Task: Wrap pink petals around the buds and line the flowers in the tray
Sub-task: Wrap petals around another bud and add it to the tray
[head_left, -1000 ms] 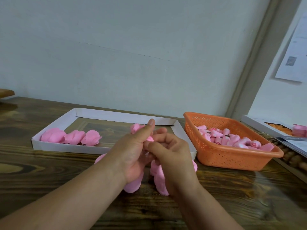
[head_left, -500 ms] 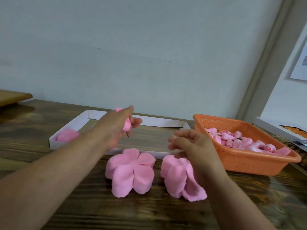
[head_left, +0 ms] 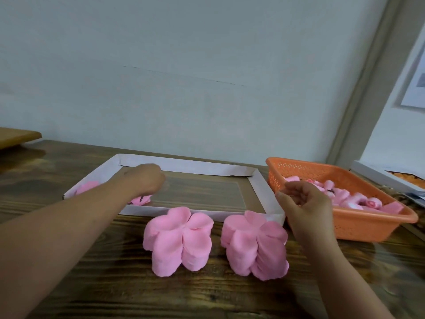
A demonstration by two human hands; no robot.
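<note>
Wood-grain table (head_left: 92, 284) against pale wall (head_left: 184, 65), paper sheet (head_left: 416, 84) at right

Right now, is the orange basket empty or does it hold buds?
Not empty. The orange basket holds a loose heap of pink buds, and the right hand hovers at its near left edge.

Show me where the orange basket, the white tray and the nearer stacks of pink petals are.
orange basket (head_left: 358, 229): head view, front wall.
white tray (head_left: 195, 169): head view, far wall.
left petal stack (head_left: 178, 238): head view, top petals.
right petal stack (head_left: 254, 244): head view, top petals.
</note>
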